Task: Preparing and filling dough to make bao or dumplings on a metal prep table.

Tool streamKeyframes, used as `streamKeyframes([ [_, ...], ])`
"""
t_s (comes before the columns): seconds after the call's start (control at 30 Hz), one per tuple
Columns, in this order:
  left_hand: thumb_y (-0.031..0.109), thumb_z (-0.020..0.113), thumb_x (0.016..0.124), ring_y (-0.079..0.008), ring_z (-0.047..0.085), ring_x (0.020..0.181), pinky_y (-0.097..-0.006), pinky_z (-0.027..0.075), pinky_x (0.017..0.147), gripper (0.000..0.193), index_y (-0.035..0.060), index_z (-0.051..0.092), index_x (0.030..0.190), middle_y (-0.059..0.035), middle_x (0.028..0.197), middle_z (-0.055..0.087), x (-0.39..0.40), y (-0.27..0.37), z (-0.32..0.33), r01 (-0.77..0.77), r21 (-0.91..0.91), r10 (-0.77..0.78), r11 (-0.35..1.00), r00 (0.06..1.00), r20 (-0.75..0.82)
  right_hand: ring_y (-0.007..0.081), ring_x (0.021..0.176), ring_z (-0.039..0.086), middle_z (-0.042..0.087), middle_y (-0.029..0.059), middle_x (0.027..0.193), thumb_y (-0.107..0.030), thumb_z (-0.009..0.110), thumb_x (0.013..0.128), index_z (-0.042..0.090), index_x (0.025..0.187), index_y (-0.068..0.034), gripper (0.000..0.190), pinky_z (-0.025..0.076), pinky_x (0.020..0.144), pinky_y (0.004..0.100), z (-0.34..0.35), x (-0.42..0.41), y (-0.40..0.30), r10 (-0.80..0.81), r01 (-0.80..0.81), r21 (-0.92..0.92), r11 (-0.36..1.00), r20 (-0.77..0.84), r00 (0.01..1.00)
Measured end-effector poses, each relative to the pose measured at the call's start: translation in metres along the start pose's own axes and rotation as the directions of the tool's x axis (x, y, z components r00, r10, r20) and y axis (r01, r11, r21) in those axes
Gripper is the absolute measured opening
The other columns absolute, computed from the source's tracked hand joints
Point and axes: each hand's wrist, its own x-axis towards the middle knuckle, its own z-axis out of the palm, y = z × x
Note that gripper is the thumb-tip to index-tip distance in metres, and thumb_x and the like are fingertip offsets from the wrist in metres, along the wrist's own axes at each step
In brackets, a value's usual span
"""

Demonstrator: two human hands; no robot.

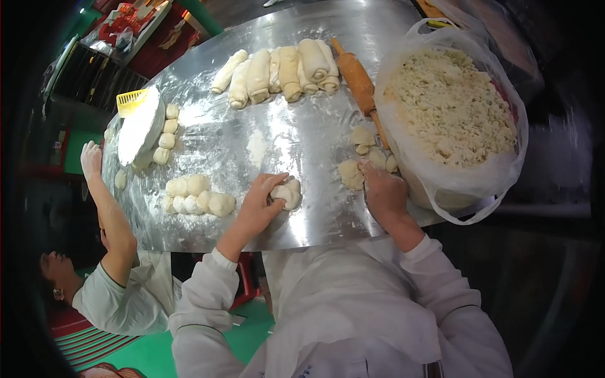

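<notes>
My left hand (259, 201) curls thumb and fingers around a floured dough lump (285, 194) that rests on the steel table (312, 137). To the right, my right hand (386, 193) has its fingertips at the edge of a rough, flattened dough piece (350, 176). Its other fingers fold underneath and are partly hidden. Just beyond that hand lie more torn dough scraps (362, 136), some large and some small. Left of my left hand, several rounded dough balls (198, 196) sit together in two rows.
Thick dough rolls (288, 71) lie side by side at the far edge, near a wooden rolling pin (357, 82). A bag-lined tub of crumbly filling (453, 108) stands right. At left are a flour basin (142, 125), a yellow scraper (131, 101), a dough-ball row (167, 141) and a co-worker's arm (111, 208).
</notes>
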Motion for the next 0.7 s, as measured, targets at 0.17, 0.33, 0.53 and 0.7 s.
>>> streamKeyframes([
  [0.17, 0.017, 0.059, 0.088, -0.0328, 0.038, 0.138, -0.0448, 0.027, 0.116, 0.058, 0.0070, 0.048, 0.144, -0.0138, 0.146, 0.045, 0.009, 0.005, 0.024, -0.179, 0.098, 0.181, 0.979, 0.983, -0.016, 0.0358, 0.085, 0.069, 0.070, 0.0158, 0.096, -0.010, 0.061, 0.088, 0.064, 0.115, -0.010, 0.027, 0.053, 0.070, 0.0446, 0.000, -0.020, 0.005, 0.083, -0.064, 0.160, 0.985, -0.113, 0.990],
  [0.33, 0.030, 0.057, 0.095, -0.0366, 0.026, 0.147, -0.0586, 0.017, 0.118, 0.058, 0.0114, 0.042, 0.148, -0.0126, 0.158, 0.035, 0.051, 0.025, 0.062, -0.143, 0.670, 0.267, 0.729, 0.960, -0.085, 0.0373, 0.092, 0.064, 0.065, 0.0158, 0.100, -0.005, 0.066, 0.084, 0.062, 0.110, -0.008, 0.026, 0.050, 0.078, 0.0456, 0.000, -0.028, 0.011, 0.044, 0.064, 0.379, 0.923, -0.269, 0.962],
  [0.53, 0.039, 0.053, 0.097, -0.0351, 0.024, 0.148, -0.0622, 0.015, 0.117, 0.060, 0.0135, 0.041, 0.150, -0.0124, 0.159, 0.033, 0.088, 0.022, 0.072, -0.091, 0.685, 0.291, 0.723, 0.939, -0.182, 0.0373, 0.099, 0.059, 0.059, 0.0168, 0.108, -0.002, 0.066, 0.082, 0.059, 0.107, -0.005, 0.026, 0.049, 0.083, 0.0439, -0.002, -0.021, 0.006, -0.044, 0.171, 0.315, 0.933, -0.372, 0.927],
  [0.7, 0.041, 0.056, 0.096, -0.0348, 0.032, 0.144, -0.0525, 0.020, 0.118, 0.056, 0.0139, 0.049, 0.145, -0.0171, 0.152, 0.041, 0.091, 0.004, 0.040, -0.061, 0.116, 0.081, 0.991, 0.981, -0.179, 0.0359, 0.097, 0.060, 0.061, 0.0158, 0.110, 0.000, 0.065, 0.083, 0.057, 0.106, -0.004, 0.025, 0.050, 0.083, 0.0413, -0.004, -0.023, 0.007, -0.099, 0.307, 0.378, 0.873, -0.480, 0.872],
])
